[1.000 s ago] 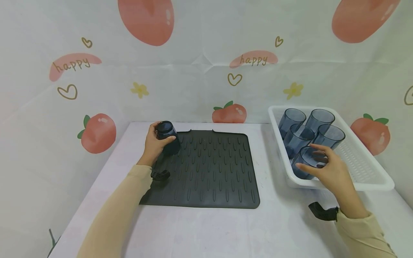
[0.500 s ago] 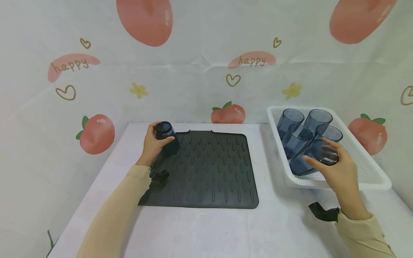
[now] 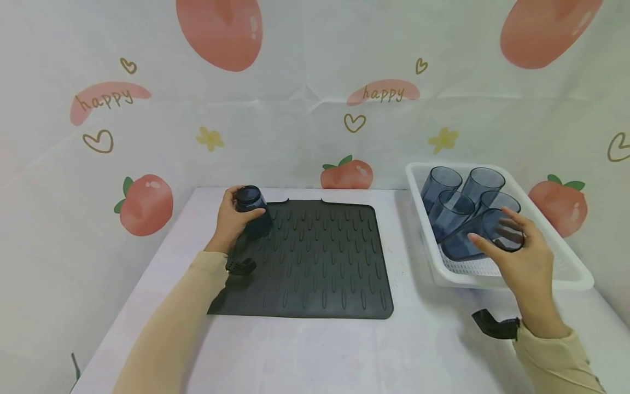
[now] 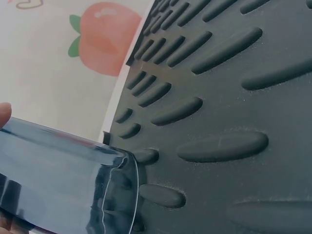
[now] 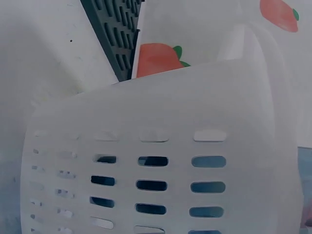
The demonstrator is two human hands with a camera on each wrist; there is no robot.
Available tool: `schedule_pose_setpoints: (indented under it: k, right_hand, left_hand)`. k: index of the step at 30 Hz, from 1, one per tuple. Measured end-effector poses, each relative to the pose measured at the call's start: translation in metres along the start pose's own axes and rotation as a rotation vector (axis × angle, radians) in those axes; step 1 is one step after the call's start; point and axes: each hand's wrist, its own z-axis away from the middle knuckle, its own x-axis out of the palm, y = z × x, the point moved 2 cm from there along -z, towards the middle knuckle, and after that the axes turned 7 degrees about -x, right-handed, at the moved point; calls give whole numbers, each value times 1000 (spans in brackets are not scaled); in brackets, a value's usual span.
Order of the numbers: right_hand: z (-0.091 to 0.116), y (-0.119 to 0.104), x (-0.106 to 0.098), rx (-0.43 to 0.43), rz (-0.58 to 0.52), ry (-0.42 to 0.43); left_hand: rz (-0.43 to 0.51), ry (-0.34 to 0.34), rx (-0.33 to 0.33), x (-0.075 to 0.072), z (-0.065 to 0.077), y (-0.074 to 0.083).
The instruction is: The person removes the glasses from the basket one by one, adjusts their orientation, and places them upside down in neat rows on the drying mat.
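Note:
At the back left corner of the dark grey ridged drying mat (image 3: 315,262), my left hand (image 3: 230,221) grips a blue-tinted drinking glass (image 3: 258,219) turned bottom up. In the left wrist view the rim of this glass (image 4: 63,170) meets the mat. On the right, my right hand (image 3: 531,268) holds another blue glass (image 3: 465,241) between thumb and fingers. That glass is tipped, its mouth toward my palm, inside the white basket (image 3: 472,280). Several more blue glasses (image 3: 448,213) lean in the basket behind it. The right wrist view shows only the slotted basket wall (image 5: 161,107), not the hand.
A white table (image 3: 315,355) carries both the mat and the basket. Behind it hangs a white backdrop (image 3: 295,137) with printed fruit. Black wrist mounts (image 3: 494,325) stick out beneath the hands.
My right hand has drawn its glass to the right and tipped it over, away from its leaning position by the basket's front left corner. The left hand stays on its glass.

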Motion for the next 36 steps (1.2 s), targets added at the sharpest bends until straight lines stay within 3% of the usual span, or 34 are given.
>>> schedule_pose_setpoints:
  k: [4, 8, 21, 30, 36]
  right_hand:
    - [1, -3, 0, -10, -39, 54]
    - [2, -5, -2, -73, -103, 120]
    - [3, -14, -3, -172, -403, 255]
    - [6, -21, -2, -222, -402, 262]
    - [9, -27, -3, -241, -396, 247]
  left_hand:
    - [-4, -9, -1, -1, 0, 1]
    - [-16, -17, -3, -1, 1, 3]
    - [-55, -17, -17, -2, 4, 8]
    - [-65, 5, -12, -6, -13, -15]
    - [-77, 47, 27, -9, -16, -16]
